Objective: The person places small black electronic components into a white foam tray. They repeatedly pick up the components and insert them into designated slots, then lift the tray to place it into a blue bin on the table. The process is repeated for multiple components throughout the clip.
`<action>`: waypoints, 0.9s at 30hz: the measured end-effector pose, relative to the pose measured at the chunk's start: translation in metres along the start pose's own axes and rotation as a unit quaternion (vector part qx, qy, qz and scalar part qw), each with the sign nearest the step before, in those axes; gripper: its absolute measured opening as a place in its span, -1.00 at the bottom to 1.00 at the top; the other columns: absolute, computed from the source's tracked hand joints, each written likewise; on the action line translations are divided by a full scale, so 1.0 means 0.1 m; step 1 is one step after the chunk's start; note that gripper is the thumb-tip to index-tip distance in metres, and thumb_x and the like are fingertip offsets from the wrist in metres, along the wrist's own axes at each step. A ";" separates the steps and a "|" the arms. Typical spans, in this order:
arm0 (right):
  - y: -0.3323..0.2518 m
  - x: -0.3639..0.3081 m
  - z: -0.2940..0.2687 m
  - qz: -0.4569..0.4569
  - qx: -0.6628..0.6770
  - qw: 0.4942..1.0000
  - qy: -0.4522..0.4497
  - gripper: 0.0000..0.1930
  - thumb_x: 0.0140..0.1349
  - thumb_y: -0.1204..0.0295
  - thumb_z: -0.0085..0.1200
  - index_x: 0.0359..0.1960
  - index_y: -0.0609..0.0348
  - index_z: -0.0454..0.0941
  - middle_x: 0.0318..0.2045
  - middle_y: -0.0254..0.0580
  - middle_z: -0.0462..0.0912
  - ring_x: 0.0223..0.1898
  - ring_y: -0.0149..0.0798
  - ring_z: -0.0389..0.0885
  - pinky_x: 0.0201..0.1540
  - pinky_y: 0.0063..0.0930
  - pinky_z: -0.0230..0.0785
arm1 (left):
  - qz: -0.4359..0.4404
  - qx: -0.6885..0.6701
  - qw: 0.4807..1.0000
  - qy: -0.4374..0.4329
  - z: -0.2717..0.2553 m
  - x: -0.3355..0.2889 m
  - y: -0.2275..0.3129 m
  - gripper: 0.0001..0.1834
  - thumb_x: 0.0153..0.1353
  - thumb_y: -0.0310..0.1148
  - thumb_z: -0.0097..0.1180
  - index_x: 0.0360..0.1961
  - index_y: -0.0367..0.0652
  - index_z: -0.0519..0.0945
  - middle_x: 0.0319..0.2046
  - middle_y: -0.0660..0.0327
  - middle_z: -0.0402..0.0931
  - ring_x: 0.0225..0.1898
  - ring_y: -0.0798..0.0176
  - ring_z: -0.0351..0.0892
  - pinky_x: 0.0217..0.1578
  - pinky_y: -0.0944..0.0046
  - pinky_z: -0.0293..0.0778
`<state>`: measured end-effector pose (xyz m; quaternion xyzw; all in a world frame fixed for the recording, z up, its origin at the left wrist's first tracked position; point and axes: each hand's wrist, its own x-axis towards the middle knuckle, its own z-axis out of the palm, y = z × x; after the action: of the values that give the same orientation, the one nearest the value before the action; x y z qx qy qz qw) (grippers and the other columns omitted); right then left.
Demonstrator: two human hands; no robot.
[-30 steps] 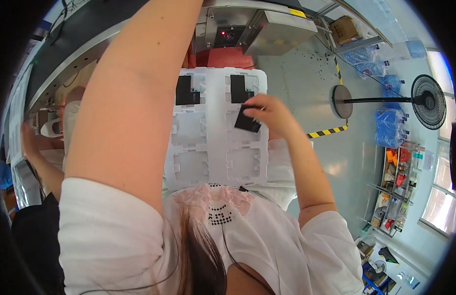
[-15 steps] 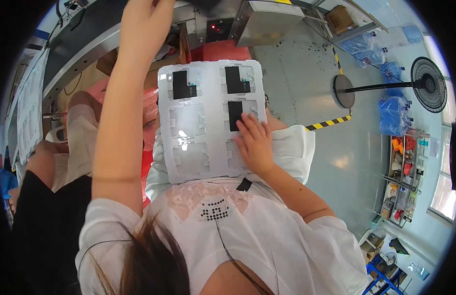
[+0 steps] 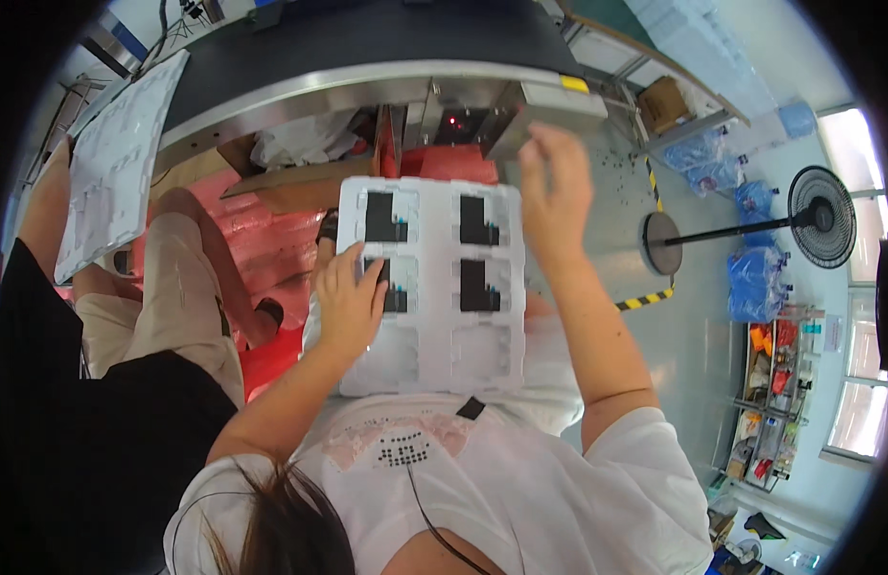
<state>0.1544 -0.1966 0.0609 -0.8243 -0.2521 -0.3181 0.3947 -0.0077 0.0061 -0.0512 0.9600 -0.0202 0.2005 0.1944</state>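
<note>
A white plastic tray [image 3: 434,355] with two columns of pockets lies across my lap. Flat black parts with small blue tabs sit in its upper pockets, one at the far left [image 3: 380,217] and one at the far right [image 3: 472,220]. Another black part [image 3: 479,285] fills the middle right pocket. My left hand [image 3: 346,299] rests with spread fingers on the middle left pocket, touching the black part [image 3: 396,299] there and partly covering it. Both near pockets hold nothing. My right hand [image 3: 556,187] is raised beyond the tray's right edge, its fingers smeared by motion.
A dark conveyor belt [image 3: 386,43] with a metal edge runs across the far side. At left, a co-worker in black holds another white tray [image 3: 123,163] upright. Red wrapping [image 3: 233,240] and a cardboard box [image 3: 300,195] lie below. A black fan [image 3: 822,218] stands right.
My left hand has come back from the far side onto the middle left pocket, where a black part now lies. My right hand has left the middle right part and lifted away.
</note>
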 end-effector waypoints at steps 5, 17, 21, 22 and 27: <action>0.50 1.52 0.55 -0.032 -0.104 0.990 0.089 -0.71 0.21 0.28 0.02 -0.20 0.27 0.55 -0.22 0.08 0.52 -0.11 0.03 0.49 -0.06 -0.17 0.33 | 0.010 -0.129 0.991 0.024 -0.27 0.52 0.13 -0.71 0.08 -0.49 0.11 -0.12 -0.21 0.51 -0.01 0.06 0.42 0.04 -0.01 0.37 0.06 0.04 0.24; 0.65 1.90 1.27 0.136 -0.191 0.972 0.020 -0.82 0.05 0.44 0.11 -0.35 0.31 0.57 -0.40 0.01 0.64 -0.36 0.10 0.60 -0.23 -0.17 0.44 | -0.278 0.217 0.930 0.105 -0.29 3.63 -0.32 -0.59 0.20 -0.15 0.00 -0.07 -0.26 0.55 0.07 -0.09 0.34 0.12 -0.15 0.30 0.06 -0.12 0.23; 0.30 1.24 0.55 0.177 0.208 0.962 -0.019 -0.76 -0.01 0.41 0.21 -0.33 0.27 0.52 -0.38 -0.04 0.59 -0.36 -0.09 0.57 -0.27 -0.32 0.39 | -0.216 0.102 0.962 0.132 -0.29 3.53 -0.38 -0.70 0.15 -0.29 0.03 -0.16 -0.24 0.57 -0.13 -0.07 0.50 -0.07 -0.14 0.46 -0.07 -0.03 0.37; 0.21 1.00 0.18 0.183 0.169 0.966 -0.067 -0.70 0.01 0.36 0.21 -0.22 0.23 0.55 -0.25 -0.08 0.58 -0.25 -0.19 0.57 -0.18 -0.43 0.37 | -0.207 0.047 0.966 0.150 -0.35 3.44 -0.32 -0.73 0.14 -0.33 0.03 -0.18 -0.23 0.58 -0.19 -0.07 0.54 -0.12 -0.13 0.51 -0.11 0.00 0.41; -0.10 -0.26 -0.66 0.357 0.181 0.889 -0.222 -0.62 -0.11 0.61 0.27 -0.15 0.24 0.57 -0.34 -0.26 0.62 -0.36 -0.52 0.47 -0.29 -0.63 0.35 | -0.030 -0.309 0.939 0.151 -0.63 2.45 0.25 -0.72 0.08 -0.30 0.14 -0.23 -0.27 0.56 -0.37 -0.04 0.56 -0.26 -0.06 0.56 -0.20 0.06 0.44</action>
<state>0.1085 -0.2486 0.0794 -0.8222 -0.0746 0.0866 0.5576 0.1907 0.0164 0.1070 0.8112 -0.0230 0.3215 0.4878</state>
